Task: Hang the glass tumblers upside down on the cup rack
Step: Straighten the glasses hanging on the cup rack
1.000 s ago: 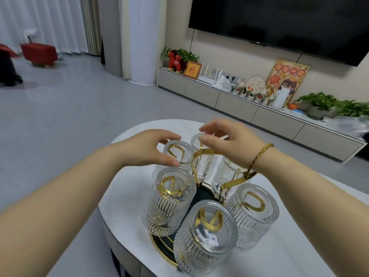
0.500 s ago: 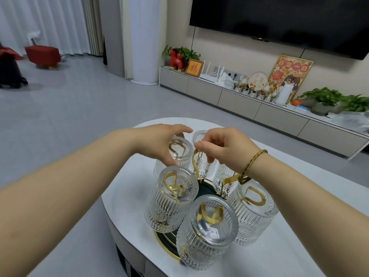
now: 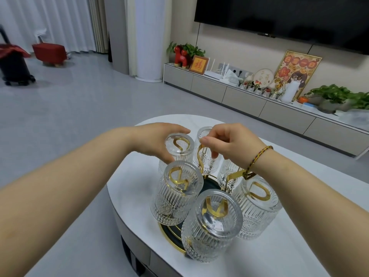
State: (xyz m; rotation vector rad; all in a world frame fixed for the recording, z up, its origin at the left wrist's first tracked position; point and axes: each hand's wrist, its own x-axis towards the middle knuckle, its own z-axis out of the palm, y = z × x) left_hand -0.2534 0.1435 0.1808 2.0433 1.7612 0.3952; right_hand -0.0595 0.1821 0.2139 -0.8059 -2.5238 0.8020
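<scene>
The left hand (image 3: 157, 143) has slid down from above the rack and now cups the side of the far-left tumbler (image 3: 177, 150), its grip closed around the glass, while the right hand (image 3: 231, 145) has dropped lower and pinches the gold handle (image 3: 200, 156) at the centre of the cup rack (image 3: 235, 175), grip closed on that loop. This suggests the hanging is done and the hands are only steadying or adjusting. Six glass tumblers appear upside down on the gold prongs: the near one (image 3: 211, 224), the near-left one (image 3: 177, 192), the right one (image 3: 257, 206), one behind the handle (image 3: 205, 134), and one partly hidden under the right wrist (image 3: 227, 178). The rack's dark round base with a gold rim (image 3: 169, 234) sits on the white oval surface (image 3: 131, 188), near its front edge. Beyond lie a grey floor, a long low cabinet (image 3: 259, 104) with plants and ornaments, a dark wall screen (image 3: 279, 19), white curtains and a red stool (image 3: 50, 53).
</scene>
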